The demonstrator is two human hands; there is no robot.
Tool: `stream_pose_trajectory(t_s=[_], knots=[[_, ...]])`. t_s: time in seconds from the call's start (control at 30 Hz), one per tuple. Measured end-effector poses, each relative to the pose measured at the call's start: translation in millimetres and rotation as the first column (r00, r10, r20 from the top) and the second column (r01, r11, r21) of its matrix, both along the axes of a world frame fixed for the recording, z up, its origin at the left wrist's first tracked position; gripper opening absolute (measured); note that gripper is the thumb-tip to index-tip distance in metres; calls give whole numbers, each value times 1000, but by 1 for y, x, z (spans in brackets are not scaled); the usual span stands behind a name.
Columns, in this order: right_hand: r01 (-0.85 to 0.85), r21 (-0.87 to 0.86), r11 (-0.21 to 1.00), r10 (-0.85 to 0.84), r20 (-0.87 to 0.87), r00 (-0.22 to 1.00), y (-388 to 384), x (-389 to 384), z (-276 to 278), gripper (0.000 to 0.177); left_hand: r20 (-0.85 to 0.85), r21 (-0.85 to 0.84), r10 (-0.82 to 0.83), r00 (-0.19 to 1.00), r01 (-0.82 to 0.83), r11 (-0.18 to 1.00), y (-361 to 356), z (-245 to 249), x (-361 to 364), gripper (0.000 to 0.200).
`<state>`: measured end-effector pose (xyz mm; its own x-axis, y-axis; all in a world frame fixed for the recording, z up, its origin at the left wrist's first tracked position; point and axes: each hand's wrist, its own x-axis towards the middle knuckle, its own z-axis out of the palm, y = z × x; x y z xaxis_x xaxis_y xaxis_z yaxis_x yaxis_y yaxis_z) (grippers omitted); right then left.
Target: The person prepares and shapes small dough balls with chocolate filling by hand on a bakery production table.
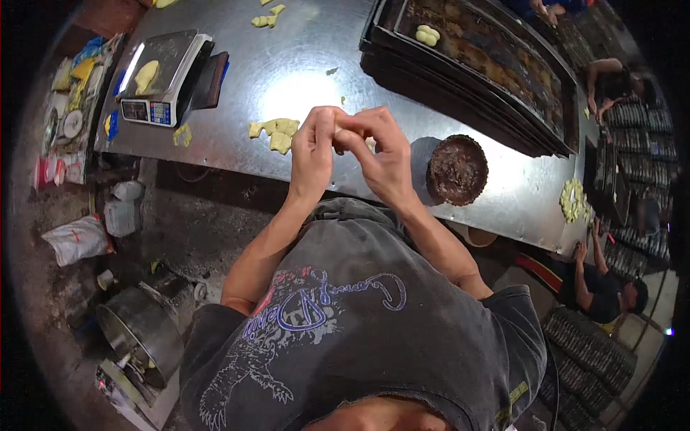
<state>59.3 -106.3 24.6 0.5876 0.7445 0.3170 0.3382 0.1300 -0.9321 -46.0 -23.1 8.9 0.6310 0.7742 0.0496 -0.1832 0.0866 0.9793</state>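
The left hand (313, 154) and right hand (386, 159) meet over the steel table (302, 50), fingertips pressed together around a small pale-yellow lump of dough (337, 132), which is mostly hidden. Loose yellow dough chunks (276, 133) lie at nine o'clock of the hands, a round dark fluted tin (457, 169) at three, and a grey digital scale (159, 75) at ten.
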Motion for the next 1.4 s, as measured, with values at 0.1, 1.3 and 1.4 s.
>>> stream_pose_trajectory(t_s=[0.1,1.3,1.4], knots=[[54,-42,998,-37,335,942,4,-2,1,16,-103,-26,-77,992,75,997,4,5,-5,64],[1,-577,817,163,233,959,86,-40,-227,25,-576,555,31,817,363,749,169,-191,-117,27],[-1,-552,834,224,336,915,124,-86,-237,28,-650,507,-74,756,504,699,171,-202,-109,22]])
